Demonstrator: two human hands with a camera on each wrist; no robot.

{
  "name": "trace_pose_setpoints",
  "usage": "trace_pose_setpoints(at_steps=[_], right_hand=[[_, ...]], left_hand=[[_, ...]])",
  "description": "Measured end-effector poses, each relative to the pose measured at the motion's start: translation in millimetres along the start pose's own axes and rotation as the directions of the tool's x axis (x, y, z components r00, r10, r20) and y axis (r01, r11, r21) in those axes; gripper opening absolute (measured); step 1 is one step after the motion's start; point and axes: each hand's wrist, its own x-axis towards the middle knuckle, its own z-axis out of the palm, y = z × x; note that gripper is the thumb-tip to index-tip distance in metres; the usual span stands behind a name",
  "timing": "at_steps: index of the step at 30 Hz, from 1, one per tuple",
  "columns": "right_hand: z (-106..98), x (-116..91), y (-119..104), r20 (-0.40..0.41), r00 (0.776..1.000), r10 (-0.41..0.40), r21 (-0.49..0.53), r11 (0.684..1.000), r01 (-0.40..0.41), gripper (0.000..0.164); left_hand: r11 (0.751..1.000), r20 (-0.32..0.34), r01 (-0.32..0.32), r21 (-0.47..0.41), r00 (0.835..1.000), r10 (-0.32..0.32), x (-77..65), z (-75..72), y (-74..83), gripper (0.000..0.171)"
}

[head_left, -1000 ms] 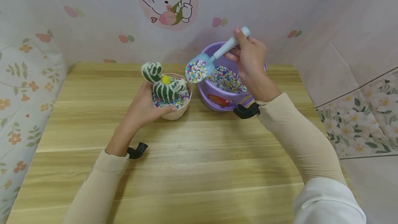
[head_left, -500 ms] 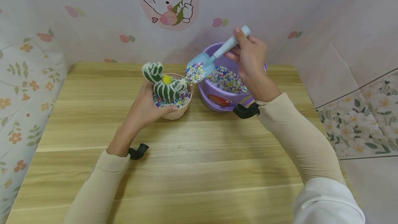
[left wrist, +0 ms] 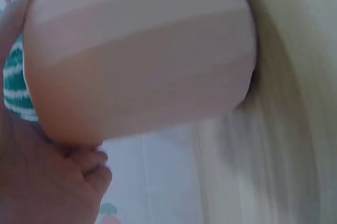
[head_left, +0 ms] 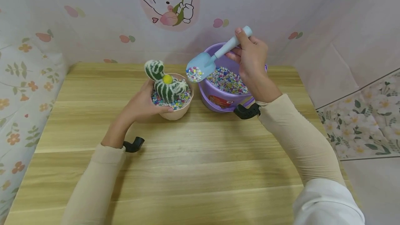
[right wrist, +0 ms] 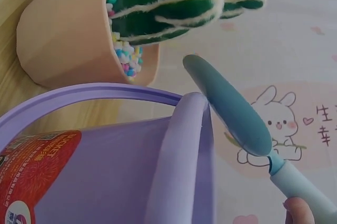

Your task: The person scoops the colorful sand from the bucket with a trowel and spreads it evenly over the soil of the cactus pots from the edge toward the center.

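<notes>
My left hand [head_left: 140, 105] holds the rim and side of a peach flowerpot [head_left: 177, 114], thumb in front. In the pot a green, white-striped cactus [head_left: 165, 91] with a yellow flower leans over multicoloured pebbles [head_left: 185, 96]. My right hand [head_left: 253, 58] grips the handle of a light blue toy shovel [head_left: 204, 61], its blade tipped down toward the pot. A small heap of pebbles lies at the blade's tip, right by the pot's rim. In the right wrist view the underside of the shovel [right wrist: 231, 108] hangs beyond the bucket's edge.
A purple bucket [head_left: 223, 97] part full of the same pebbles stands right of the pot, under my right hand. Its carrying handle [right wrist: 95, 91] hangs down in front. Behind is a printed cloth [head_left: 93, 16] hung at the table's [head_left: 193, 169] far edge.
The heap on the shovel has shrunk, with pebbles falling at the pot's rim half a second ago. My left wrist has shifted slightly left and away, and the cactus has tilted a little.
</notes>
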Motion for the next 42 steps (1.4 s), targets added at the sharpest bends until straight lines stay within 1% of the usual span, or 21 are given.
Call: trace_pose_setpoints(at_steps=[2, 4, 7, 10, 12, 14, 15, 16, 18, 20, 22, 25, 27, 29, 31, 34, 36, 38, 40, 42], right_hand=[[0.3, 0.3, 0.9, 0.0, 1.0, -0.002, 0.003, 1.0, 0.002, 0.027], [0.8, 0.6, 2.3, 0.0, 1.0, -0.003, 0.005, 1.0, 0.003, 0.026], [1.9, 1.1, 5.2, -0.001, 1.0, -0.003, 0.006, 1.0, 0.003, 0.025], [3.5, 1.6, 8.0, 0.0, 1.0, 0.0, 0.007, 1.0, 0.0, 0.025], [4.4, 2.2, 9.6, 0.003, 1.0, 0.001, 0.01, 1.0, -0.001, 0.025], [5.1, 2.8, 10.7, 0.005, 1.0, 0.002, 0.014, 1.0, -0.002, 0.025], [5.3, 3.2, 11.3, 0.005, 1.0, 0.0, 0.013, 1.0, 0.0, 0.025], [5.5, 3.4, 11.8, 0.004, 1.0, -0.003, 0.011, 1.0, 0.003, 0.025], [5.8, 3.5, 12.3, 0.0, 1.0, -0.006, 0.01, 1.0, 0.006, 0.025], [6.4, 3.6, 12.5, -0.004, 1.0, -0.003, 0.015, 1.0, 0.003, 0.025], [6.9, 3.3, 12.9, -0.005, 1.0, 0.001, 0.021, 1.0, -0.001, 0.025], [7.4, 3.2, 13.1, -0.004, 1.0, 0.009, 0.035, 0.999, -0.009, 0.024], [7.1, 3.1, 13.3, -0.001, 1.0, 0.007, 0.036, 0.999, -0.007, 0.024], [6.3, 3.2, 13.4, -0.002, 1.0, 0.006, 0.03, 1.0, -0.006, 0.024], [5.3, 3.2, 13.8, -0.008, 1.0, 0.01, 0.03, 0.999, -0.01, 0.024], [3.6, 3.6, 15.0, -0.011, 1.0, 0.012, 0.025, 1.0, -0.012, 0.025], [3.2, 3.8, 15.7, -0.013, 1.0, 0.016, 0.029, 0.999, -0.016, 0.025], [3.0, 3.9, 16.2, -0.011, 1.0, 0.012, 0.03, 0.999, -0.012, 0.025], [3.6, 4.2, 16.1, -0.007, 1.0, 0.008, 0.034, 0.999, -0.008, 0.024], [4.5, 4.1, 15.5, -0.003, 1.0, 0.006, 0.04, 0.999, -0.006, 0.024]], left_hand=[[0.999, 0.058, -0.024, -0.035, 0.998, 0.026, 2.8, -5.9, -2.6, 0.104], [0.996, 0.12, -0.047, -0.074, 0.991, 0.056, 5.5, -11.9, -4.8, 0.104], [0.992, 0.209, -0.067, -0.103, 0.974, 0.087, 8.5, -20.3, -7.2, 0.104], [0.987, 0.29, -0.064, -0.149, 0.951, 0.106, 11.2, -26.3, -9.2, 0.106], [0.981, 0.324, -0.059, -0.187, 0.939, 0.118, 12.2, -28.8, -10.1, 0.107], [0.976, 0.337, -0.05, -0.213, 0.934, 0.122, 12.2, -29.7, -10.7, 0.107], [0.976, 0.333, -0.052, -0.211, 0.935, 0.121, 11.5, -29.7, -10.8, 0.107], [0.979, 0.317, -0.057, -0.196, 0.941, 0.118, 10.4, -29.5, -11.0, 0.106], [0.986, 0.271, -0.064, -0.155, 0.957, 0.105, 7.0, -28.3, -10.7, 0.108], [0.995, 0.217, -0.076, -0.071, 0.972, 0.09, 1.8, -27.1, -9.2, 0.11], [0.996, 0.162, -0.084, 0.022, 0.984, 0.08, -4.4, -24.7, -5.8, 0.114], [0.99, 0.121, -0.067, 0.122, 0.991, 0.052, -16.3, -18.9, 2.1, 0.112], [0.986, 0.104, -0.045, 0.158, 0.994, 0.029, -23.1, -13.1, 7.0, 0.108], [0.988, 0.092, -0.03, 0.154, 0.996, 0.016, -27.8, -6.3, 10.1, 0.106], [0.987, 0.059, -0.017, 0.159, 0.998, 0.008, -29.4, 1.2, 11.0, 0.108], [0.987, -0.022, -0.005, 0.159, 1.0, 0.009, -27.8, 13.3, 10.5, 0.115], [0.985, -0.094, 0.003, 0.171, 0.995, 0.013, -25.5, 21.0, 10.1, 0.12], [0.985, -0.152, 0.005, 0.17, 0.988, 0.021, -23.0, 26.9, 10.4, 0.122], [0.986, -0.185, 0.006, 0.167, 0.982, 0.025, -20.8, 28.9, 12.2, 0.121], [0.986, -0.182, 0.005, 0.168, 0.983, 0.026, -18.4, 27.5, 13.0, 0.12]])
